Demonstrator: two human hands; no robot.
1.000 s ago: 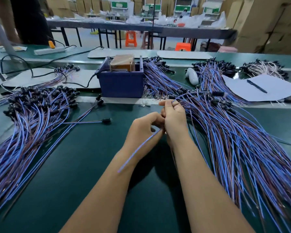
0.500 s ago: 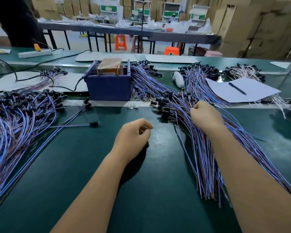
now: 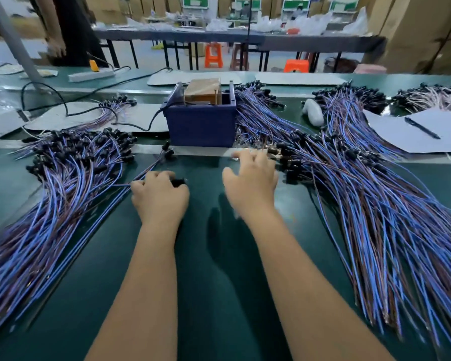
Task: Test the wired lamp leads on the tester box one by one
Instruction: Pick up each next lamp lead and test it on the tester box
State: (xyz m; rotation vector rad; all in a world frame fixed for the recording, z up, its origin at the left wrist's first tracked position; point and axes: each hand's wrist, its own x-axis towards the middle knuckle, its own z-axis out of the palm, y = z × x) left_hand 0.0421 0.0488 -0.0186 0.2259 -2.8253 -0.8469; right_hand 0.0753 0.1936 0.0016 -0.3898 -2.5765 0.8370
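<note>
The blue tester box, with a brown block on top, stands at the middle back of the green bench. My left hand is in front of it, fingers curled round the black lamp head of a single blue-and-brown lamp lead whose wire runs off to the left. To its right, my right hand hovers with spread fingers and holds nothing, its fingertips close to the black heads at the edge of the right pile of leads. Another pile of leads lies to the left.
A sheet of paper with a pen lies at the back right, beside a white object. A black cable runs from the box to the left. A power strip and a standing person are at the back left.
My left hand has moved forward and left and closed on the lone lead's black head. My right hand has let go of the right pile, opened and moved left toward the box.
</note>
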